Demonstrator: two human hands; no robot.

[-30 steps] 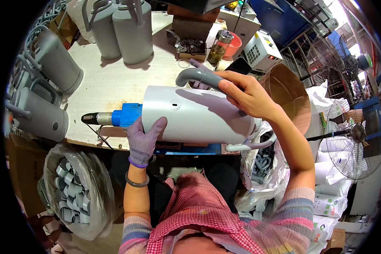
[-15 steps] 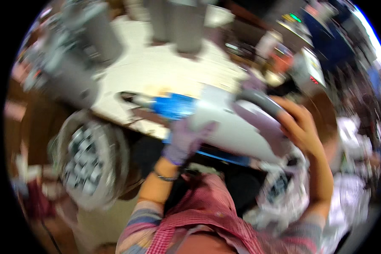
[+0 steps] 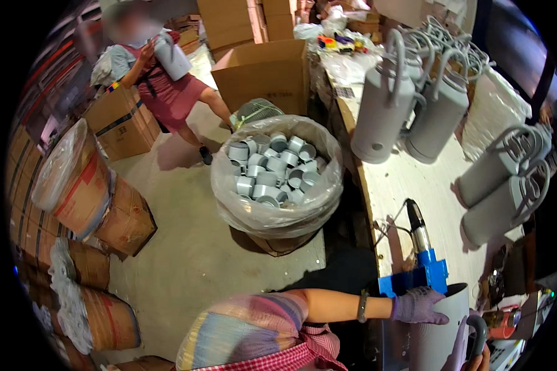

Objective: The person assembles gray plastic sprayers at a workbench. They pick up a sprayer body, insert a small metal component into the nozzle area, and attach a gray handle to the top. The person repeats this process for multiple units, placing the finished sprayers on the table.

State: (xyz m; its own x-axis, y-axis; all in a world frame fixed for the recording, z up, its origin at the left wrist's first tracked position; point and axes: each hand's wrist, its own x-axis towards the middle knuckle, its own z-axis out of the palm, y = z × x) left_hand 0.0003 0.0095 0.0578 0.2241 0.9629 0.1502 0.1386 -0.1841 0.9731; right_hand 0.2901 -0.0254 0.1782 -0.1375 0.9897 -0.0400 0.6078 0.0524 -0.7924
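Observation:
At the lower right, a grey jug body (image 3: 436, 337) lies partly cut off by the picture's edge. My left hand (image 3: 418, 306), in a light purple glove, lies over its side near the open end, fingers stretched along it. Only part of my right hand (image 3: 478, 358) shows; bare fingertips and a purple-gloved portion curl around the jug's dark grey handle (image 3: 475, 334). Right beyond my left hand is a blue fixture (image 3: 435, 272). It holds a metal cylindrical tool (image 3: 421, 238) with a black end and a cable.
Several finished-looking grey jugs (image 3: 380, 117) with tall handles stand on the white workbench (image 3: 408, 179). A plastic-lined bin (image 3: 272, 216) of grey cup-shaped parts (image 3: 266, 179) stands beside it. Cartons (image 3: 120, 216) line the left. Another person (image 3: 167, 93) holds a grey jug.
My view has swung left, bringing the floor, cartons and other person into sight. The jug and both hands now sit at the lower right, still together.

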